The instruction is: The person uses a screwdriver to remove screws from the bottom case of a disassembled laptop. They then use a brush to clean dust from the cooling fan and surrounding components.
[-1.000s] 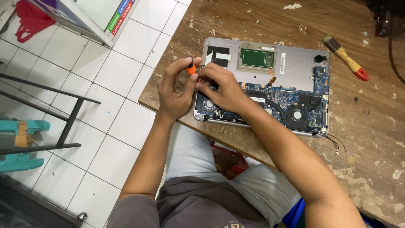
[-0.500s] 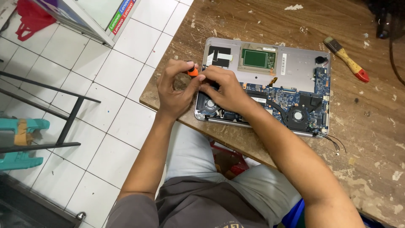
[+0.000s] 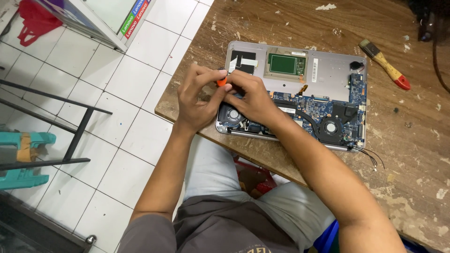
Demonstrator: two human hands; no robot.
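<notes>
Orange-handled small screwdriver [image 3: 221, 81]: gripped by left hand [image 3: 199, 100] and right hand [image 3: 251, 96] fingers, unmoved over opened silver laptop [image 3: 328, 75], worktop's [image 3: 412, 140] nine-o'clock edge.

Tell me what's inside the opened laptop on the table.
Inside the laptop: a blue circuit board, two fans and a green panel. Both hands cover its left corner.

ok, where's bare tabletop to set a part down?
Free: wood between the opened laptop and the brush, and the worn stretch right of the laptop toward the near edge. Crowded: the laptop's left corner, where both hands pinch an orange-handled tool.
</notes>
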